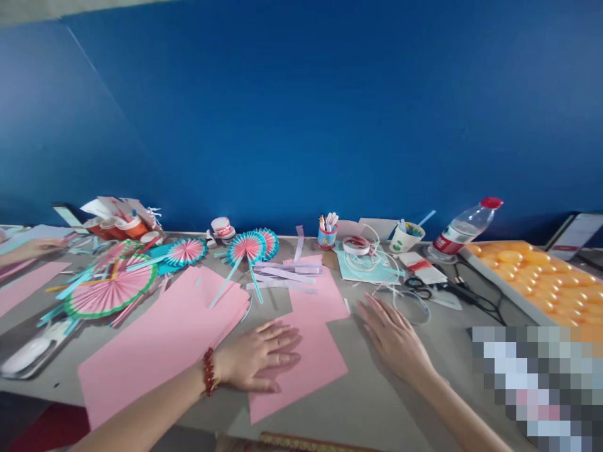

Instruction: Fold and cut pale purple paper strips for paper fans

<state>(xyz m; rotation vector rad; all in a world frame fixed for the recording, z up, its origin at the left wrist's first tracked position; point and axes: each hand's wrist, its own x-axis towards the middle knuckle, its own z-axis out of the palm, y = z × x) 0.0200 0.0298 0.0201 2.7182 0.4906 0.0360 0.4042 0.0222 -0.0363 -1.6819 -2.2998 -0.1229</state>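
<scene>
My left hand (259,356), with a red bead bracelet at the wrist, lies palm down with fingers spread over the edge of a pink sheet (311,364). A larger stack of pink paper (151,351) extends to its left, partly under my forearm. My right hand (393,339) rests flat on the grey table (377,408), fingers extended, to the right of the pink sheets. Neither hand holds anything. Lilac paper strips (287,275) lie on the pink paper beyond my hands. Pink and teal pleated paper fans (247,248) stand behind the stack.
Toward the back are a pen cup (326,236), tape roll (357,245), paper cup (406,238) and black scissors (418,289). A bottle (459,233) and an orange tray (532,270) are at right. Another person's hand (42,248) is at far left, near a large fan (113,285).
</scene>
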